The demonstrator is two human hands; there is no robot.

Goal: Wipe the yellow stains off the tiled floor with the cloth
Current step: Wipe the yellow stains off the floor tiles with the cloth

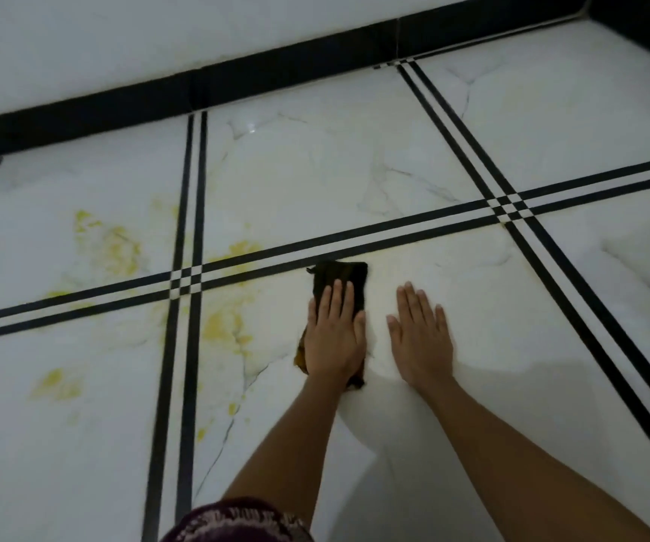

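Note:
A dark cloth (344, 276) lies flat on the white marbled tiled floor (354, 170), just below a double black line. My left hand (335, 334) presses palm-down on the cloth, fingers straight and together. My right hand (421, 338) rests flat on the bare tile a little to its right, fingers spread, holding nothing. Yellow stains show to the left: one patch (221, 326) near the tile crossing, one (112, 244) on the far left tile, one (59, 383) lower left, one (243, 248) by the black line.
Double black lines (190, 275) cross the floor in a grid. A black skirting strip (237, 72) runs along the white wall at the back. Patterned purple fabric of my clothing (237, 522) shows at the bottom edge.

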